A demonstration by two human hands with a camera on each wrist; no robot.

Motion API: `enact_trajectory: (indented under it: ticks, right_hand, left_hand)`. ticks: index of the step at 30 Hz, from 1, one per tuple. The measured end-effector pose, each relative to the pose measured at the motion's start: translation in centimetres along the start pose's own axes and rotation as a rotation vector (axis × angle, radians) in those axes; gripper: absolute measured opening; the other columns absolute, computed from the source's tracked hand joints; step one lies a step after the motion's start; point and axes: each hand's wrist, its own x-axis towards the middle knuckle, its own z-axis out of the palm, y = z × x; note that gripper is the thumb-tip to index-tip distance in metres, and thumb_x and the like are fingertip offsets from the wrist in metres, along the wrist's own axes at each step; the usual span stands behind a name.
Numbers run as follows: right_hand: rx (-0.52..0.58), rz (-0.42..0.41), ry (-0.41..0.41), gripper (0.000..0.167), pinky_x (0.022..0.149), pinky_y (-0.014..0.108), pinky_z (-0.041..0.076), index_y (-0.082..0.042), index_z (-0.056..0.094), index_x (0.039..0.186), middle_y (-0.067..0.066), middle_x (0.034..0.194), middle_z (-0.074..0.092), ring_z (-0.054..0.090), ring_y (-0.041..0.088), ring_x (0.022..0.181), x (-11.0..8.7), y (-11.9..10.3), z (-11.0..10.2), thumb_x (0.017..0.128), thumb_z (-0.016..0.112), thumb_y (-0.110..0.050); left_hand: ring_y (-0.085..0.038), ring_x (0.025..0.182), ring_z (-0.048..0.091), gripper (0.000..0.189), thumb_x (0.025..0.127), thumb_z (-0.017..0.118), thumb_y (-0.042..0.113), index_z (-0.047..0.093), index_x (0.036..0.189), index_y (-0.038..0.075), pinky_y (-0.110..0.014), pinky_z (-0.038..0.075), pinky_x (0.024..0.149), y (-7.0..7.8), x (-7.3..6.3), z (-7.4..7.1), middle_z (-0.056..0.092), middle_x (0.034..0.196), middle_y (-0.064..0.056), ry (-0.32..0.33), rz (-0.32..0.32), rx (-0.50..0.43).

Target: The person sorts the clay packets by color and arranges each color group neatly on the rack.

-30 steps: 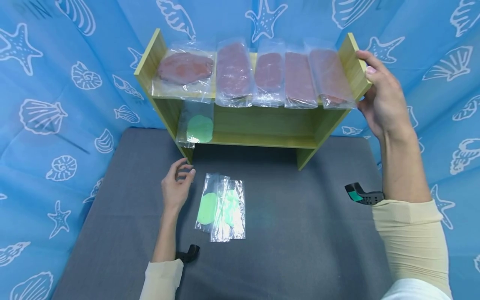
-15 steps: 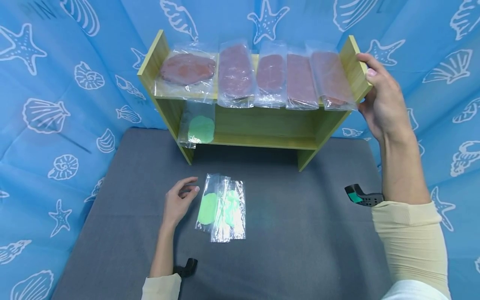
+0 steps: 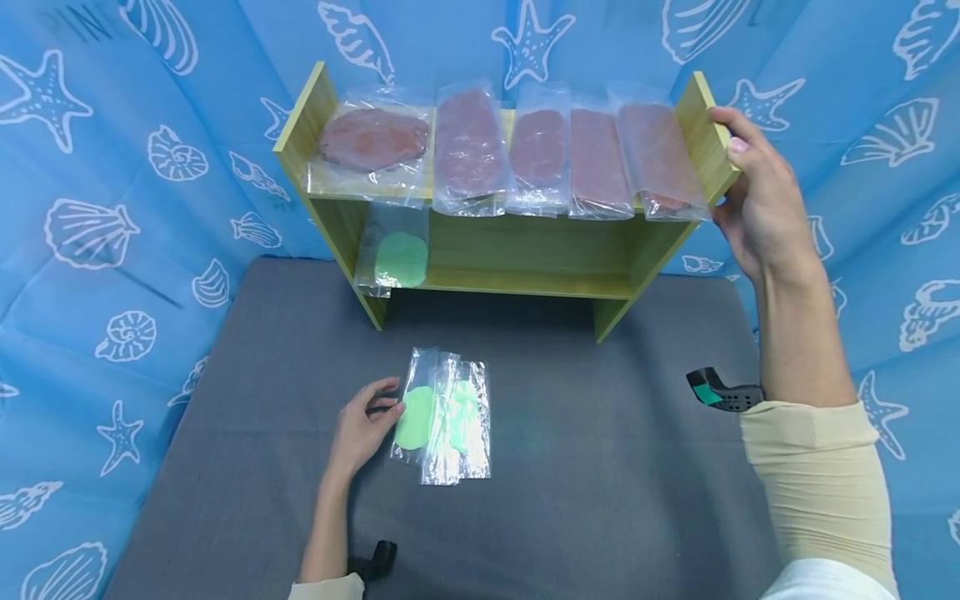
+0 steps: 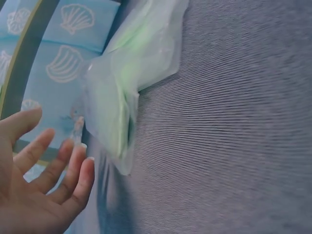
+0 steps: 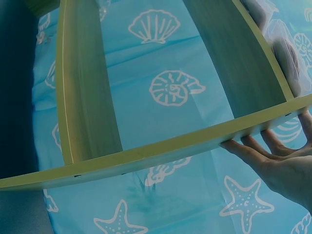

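My left hand [image 3: 365, 421] has its fingertips right at the left edge of a clear plastic bag with a flat green piece [image 3: 415, 417] inside. In the left wrist view, its loosely bent fingers [image 4: 80, 180] hold nothing. Two more clear bags with green contents [image 3: 468, 417] overlap beside it on the grey cloth. My right hand [image 3: 768, 192] rests against the outer face of the wooden shelf's right side panel [image 3: 701, 125]. The right wrist view shows its extended fingers [image 5: 248, 152] pressing that panel; the thumb is hidden there.
Clear bags with flat reddish-brown pieces [image 3: 468, 142] line the top of the shelf. A bag with a green round piece [image 3: 401, 258] stands at the left of the lower board [image 3: 525, 282]. A blue seashell-print curtain [image 3: 90, 167] hangs around the grey table [image 3: 585, 467].
My left hand has moved from beside the shelf's left leg down and rightward to the green bags' left edge. The right hand stays at the side panel.
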Motion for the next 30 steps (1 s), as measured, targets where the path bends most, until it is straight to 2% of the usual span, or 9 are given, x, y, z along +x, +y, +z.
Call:
enact_trajectory:
  ticks: [4, 8, 14, 19, 24, 30]
  right_hand:
    - [-0.002, 0.006, 0.007, 0.044, 0.082, 0.035, 0.045, -0.018, 0.053, 0.142, 0.008, 0.143, 0.034, 0.041, 0.027, 0.119, -0.1, 0.0, 0.0, 0.099, 0.050, -0.018]
    - [0.011, 0.009, 0.005, 0.043, 0.080, 0.034, 0.046, -0.018, 0.053, 0.142, 0.008, 0.143, 0.035, 0.042, 0.027, 0.117, -0.1, 0.0, 0.1, 0.099, 0.050, -0.017]
    - [0.003, -0.002, 0.006, 0.043, 0.077, 0.034, 0.048, -0.017, 0.053, 0.142, 0.010, 0.141, 0.036, 0.044, 0.027, 0.114, -0.1, 0.1, 0.0, 0.099, 0.050, -0.018]
    - [0.011, -0.004, 0.010, 0.043, 0.078, 0.034, 0.048, -0.017, 0.053, 0.142, 0.010, 0.141, 0.036, 0.044, 0.027, 0.114, -0.1, 0.0, 0.0, 0.099, 0.050, -0.018]
    - [0.031, -0.010, 0.005, 0.043, 0.078, 0.034, 0.048, -0.015, 0.053, 0.141, 0.011, 0.141, 0.037, 0.044, 0.027, 0.114, -0.1, 0.0, 0.1, 0.098, 0.050, -0.017]
    - [0.014, -0.005, 0.009, 0.044, 0.082, 0.035, 0.046, -0.017, 0.053, 0.142, 0.009, 0.143, 0.035, 0.041, 0.027, 0.118, -0.1, -0.1, 0.2, 0.099, 0.050, -0.018]
  left_hand:
    - [-0.029, 0.107, 0.066, 0.043, 0.091, 0.074, 0.013, 0.062, 0.132, 0.009, -0.032, 0.055, 0.085, -0.5, -0.5, 0.4, 0.061, 0.129, -0.012, 0.009, -0.042, 0.047]
    - [-0.029, 0.104, 0.067, 0.043, 0.090, 0.075, 0.010, 0.064, 0.131, 0.007, -0.035, 0.055, 0.085, -0.8, -0.8, 0.8, 0.062, 0.129, -0.014, 0.033, -0.072, 0.057]
    - [-0.029, 0.103, 0.068, 0.046, 0.087, 0.078, 0.012, 0.063, 0.131, 0.009, -0.039, 0.056, 0.083, -0.8, -1.0, 1.5, 0.063, 0.129, -0.014, 0.049, -0.131, 0.108]
    - [-0.027, 0.101, 0.066, 0.053, 0.083, 0.082, 0.013, 0.063, 0.132, 0.010, -0.040, 0.055, 0.082, -0.8, -1.1, 2.1, 0.063, 0.122, -0.014, 0.059, -0.124, 0.178]
    - [-0.026, 0.103, 0.063, 0.059, 0.080, 0.085, 0.016, 0.062, 0.133, 0.008, -0.042, 0.053, 0.084, -0.9, -1.2, 2.7, 0.062, 0.117, -0.013, 0.077, -0.104, 0.211]
    - [-0.031, 0.105, 0.060, 0.068, 0.077, 0.088, 0.020, 0.058, 0.137, 0.006, -0.046, 0.050, 0.087, -0.9, -1.3, 3.5, 0.057, 0.124, -0.017, 0.068, -0.082, 0.253]
